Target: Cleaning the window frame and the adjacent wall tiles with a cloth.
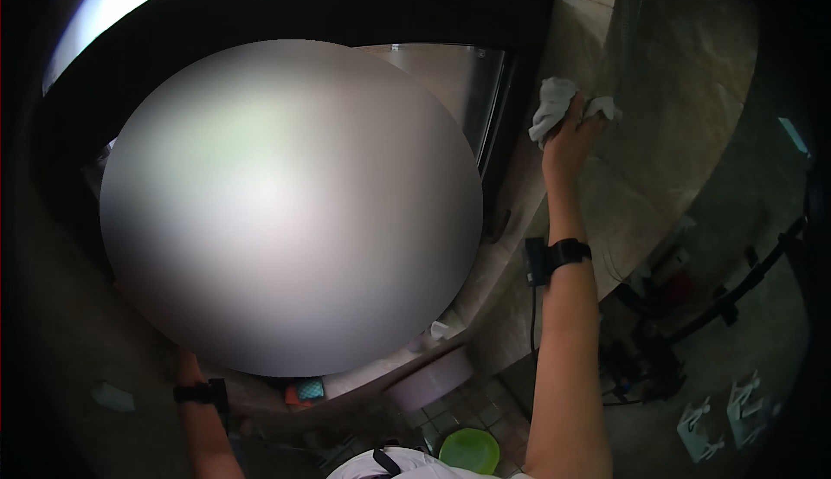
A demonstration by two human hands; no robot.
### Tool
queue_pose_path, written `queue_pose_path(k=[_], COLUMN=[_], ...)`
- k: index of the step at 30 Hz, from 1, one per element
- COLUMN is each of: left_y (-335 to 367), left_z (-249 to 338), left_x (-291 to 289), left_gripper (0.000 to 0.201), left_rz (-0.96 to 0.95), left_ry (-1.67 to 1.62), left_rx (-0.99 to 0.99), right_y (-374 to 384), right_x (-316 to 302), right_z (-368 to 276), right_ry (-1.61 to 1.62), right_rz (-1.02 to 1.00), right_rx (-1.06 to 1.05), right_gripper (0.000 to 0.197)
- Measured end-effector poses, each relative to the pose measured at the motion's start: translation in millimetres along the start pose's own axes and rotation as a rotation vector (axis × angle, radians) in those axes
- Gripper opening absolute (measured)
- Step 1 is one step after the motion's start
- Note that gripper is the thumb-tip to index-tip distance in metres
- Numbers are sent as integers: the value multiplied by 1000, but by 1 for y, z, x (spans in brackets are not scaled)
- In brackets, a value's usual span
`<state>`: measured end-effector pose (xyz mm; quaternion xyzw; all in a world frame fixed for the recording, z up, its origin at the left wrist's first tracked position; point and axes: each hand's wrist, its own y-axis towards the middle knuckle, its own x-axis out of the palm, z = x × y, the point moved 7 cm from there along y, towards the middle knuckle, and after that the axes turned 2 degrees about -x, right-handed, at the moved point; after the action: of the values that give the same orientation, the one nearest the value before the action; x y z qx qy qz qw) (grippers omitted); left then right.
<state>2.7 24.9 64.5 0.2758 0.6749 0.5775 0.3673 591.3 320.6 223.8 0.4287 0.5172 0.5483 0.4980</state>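
Observation:
Stretched far forward, my right hand (pixel 571 141) is closed on a white cloth (pixel 554 102) and presses it to the beige tiled wall (pixel 666 133) beside the window frame. Bunched cloth sticks out on both sides of the fingers. A black strap with a small device (pixel 558 258) circles my right forearm. My left forearm (pixel 206 431), also strapped, rises at the lower left. A large blurred oval covers the middle of the view and hides my left hand's fingers.
A dark window frame (pixel 519 72) arches over the top. Below lie a teal-and-red sponge (pixel 309 390), a pale pink basin (pixel 430 379) and a green basin (pixel 470 450) on the tiled floor. White stools (pixel 701 431) and dark equipment (pixel 645 362) stand at the right.

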Motion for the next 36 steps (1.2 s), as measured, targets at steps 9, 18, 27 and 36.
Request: queue_pose_path(k=[9, 18, 27, 36], left_y=[-2, -5, 1, 4], left_z=[-6, -3, -2, -2], left_x=[6, 15, -1, -1], left_gripper=[53, 54, 52, 51], left_rz=[19, 2, -25, 12], left_ry=[-21, -55, 18, 3], left_rx=[-30, -47, -25, -42], right_y=[-200, -212, 10, 47], right_x=[42, 30, 24, 17], right_z=[21, 39, 25, 39], right_ry=[37, 267, 38, 467], right_rz=[-296, -171, -1, 91], right_rx=[340, 335, 55, 340], right_gripper=[59, 59, 49, 61])
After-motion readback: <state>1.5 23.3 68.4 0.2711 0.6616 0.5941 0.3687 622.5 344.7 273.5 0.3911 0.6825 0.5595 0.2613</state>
